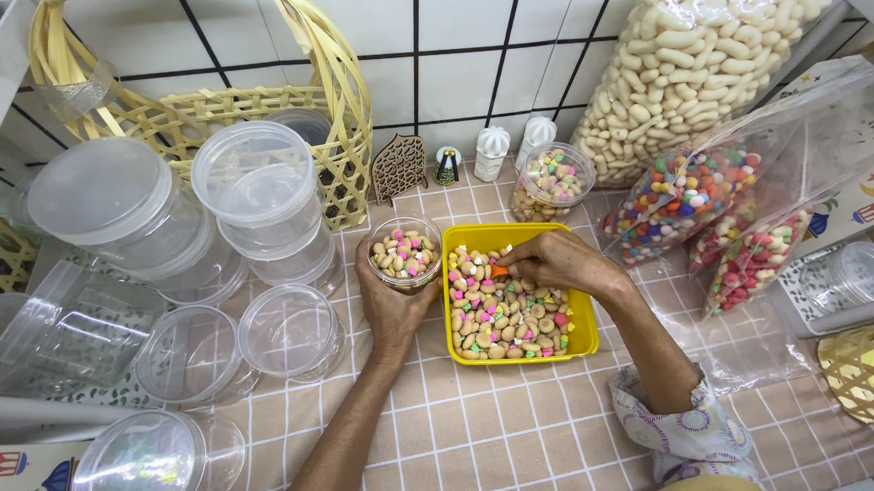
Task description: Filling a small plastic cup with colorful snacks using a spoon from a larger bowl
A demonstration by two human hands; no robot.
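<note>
Head view looks down at a table with a pink checked cloth, and we see two bare arms reach up from the near edge. Our left hand is wrapped around a small clear jar, holding it upright just beside the left side of a yellow tray. We see little biscuits with coloured tops inside the jar. Our right hand is over the far part of the tray, with the fingers pinched together on something small and orange; we cannot tell just what it is. We see the tray near the middle of the table, full of the same little biscuits. Behind the tray, near the far edge, stands another clear jar with biscuits in it. At the far right corner lies a big bag of pale long snacks, and below it two clear bags of coloured biscuits. On the left side we see many empty clear tubs with lids piled up, and a woven basket with a tall handle stands behind them at the far edge.
</note>
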